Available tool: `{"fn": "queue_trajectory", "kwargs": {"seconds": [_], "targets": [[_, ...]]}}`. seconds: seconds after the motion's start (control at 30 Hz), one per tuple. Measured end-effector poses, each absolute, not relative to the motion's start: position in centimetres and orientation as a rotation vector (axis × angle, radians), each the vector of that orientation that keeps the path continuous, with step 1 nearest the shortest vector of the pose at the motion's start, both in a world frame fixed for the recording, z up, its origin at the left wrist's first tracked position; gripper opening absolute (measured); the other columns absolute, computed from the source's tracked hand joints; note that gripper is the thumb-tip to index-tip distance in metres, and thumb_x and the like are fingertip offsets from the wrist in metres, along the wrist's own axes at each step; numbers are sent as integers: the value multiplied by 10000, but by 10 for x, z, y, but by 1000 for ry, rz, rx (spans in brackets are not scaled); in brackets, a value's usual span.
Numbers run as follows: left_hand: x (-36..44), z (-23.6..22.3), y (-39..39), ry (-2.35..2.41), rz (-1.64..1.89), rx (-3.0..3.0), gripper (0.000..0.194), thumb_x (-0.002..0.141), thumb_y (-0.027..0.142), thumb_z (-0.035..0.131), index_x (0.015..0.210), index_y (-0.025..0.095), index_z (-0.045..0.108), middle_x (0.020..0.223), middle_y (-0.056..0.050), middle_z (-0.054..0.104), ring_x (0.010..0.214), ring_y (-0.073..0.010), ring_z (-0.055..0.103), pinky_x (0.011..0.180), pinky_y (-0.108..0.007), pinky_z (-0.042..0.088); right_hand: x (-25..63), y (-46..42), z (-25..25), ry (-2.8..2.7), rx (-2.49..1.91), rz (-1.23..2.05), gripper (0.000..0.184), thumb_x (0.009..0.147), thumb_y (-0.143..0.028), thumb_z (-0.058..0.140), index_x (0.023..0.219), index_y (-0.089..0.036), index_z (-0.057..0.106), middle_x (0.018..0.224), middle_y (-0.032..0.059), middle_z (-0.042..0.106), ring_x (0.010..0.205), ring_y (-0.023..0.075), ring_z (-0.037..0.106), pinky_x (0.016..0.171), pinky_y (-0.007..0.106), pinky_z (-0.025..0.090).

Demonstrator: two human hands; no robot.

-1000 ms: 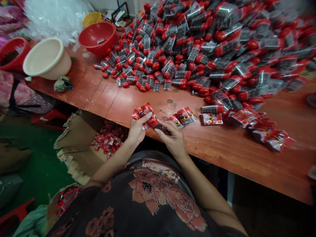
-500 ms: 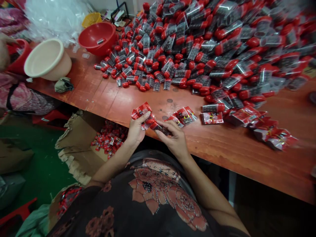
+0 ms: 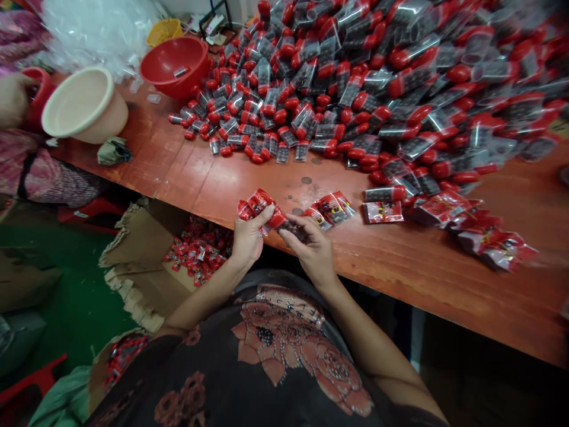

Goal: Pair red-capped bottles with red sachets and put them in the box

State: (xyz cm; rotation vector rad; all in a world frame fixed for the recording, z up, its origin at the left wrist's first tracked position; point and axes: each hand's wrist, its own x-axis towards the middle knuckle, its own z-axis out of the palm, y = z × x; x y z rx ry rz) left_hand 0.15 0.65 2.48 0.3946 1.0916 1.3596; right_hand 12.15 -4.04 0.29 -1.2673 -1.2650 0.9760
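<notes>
At the table's front edge, my left hand (image 3: 247,238) is closed with its thumb pressed over a red printed packet (image 3: 256,203). My right hand (image 3: 315,249) pinches the dark end of a clear tube with a red cap (image 3: 296,229). The tube's red end meets the packet between both hands; whether it sits inside the packet I cannot tell. Just beyond my right fingers lies a fan of red printed packets (image 3: 334,209). Farther right is a single red packet (image 3: 383,212), with a red-capped tube (image 3: 384,194) right behind it.
A large heap of red-capped tubes (image 3: 329,89) covers the table's back. More packets (image 3: 498,240) lie right. A red bowl (image 3: 166,74) and a cream tub (image 3: 89,112) stand left. Below is an open carton (image 3: 137,249) of red packets. Another person's hand (image 3: 15,101) is far left.
The packet in my left hand has shifted slightly down and right, and more of the dark tube shows at my right fingers. At far left, the other person's hand has moved over the red container.
</notes>
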Motion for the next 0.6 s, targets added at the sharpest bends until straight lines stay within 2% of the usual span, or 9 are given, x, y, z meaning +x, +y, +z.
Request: {"fn": "queue_trajectory", "kwargs": {"seconds": [0.17,0.4,0.6], "targets": [[1,28,5,1076,1370,378,249,564,138,838,734,167,658,717,37,671,646,-88,626,727,-231,492,125,-39,7,-1315,-1229,1003,285,862,-284,629,1140,-324,684,932,19,623,845,163,598,737,335,502],[1,29,2,1057,1427,439,231,581,134,834,732,187,667,733,39,676,659,-86,614,728,-219,500,121,-40,6,-1218,-1237,1013,306,861,-275,638,1161,-325,674,963,19,641,855,161,605,769,348,511],[0,32,-2,1115,1473,488,214,598,132,824,724,206,668,724,40,661,705,-102,626,786,-248,501,126,-40,11,-1342,-1226,1016,280,868,-263,620,1127,-338,695,918,17,621,835,159,584,693,314,491]]}}
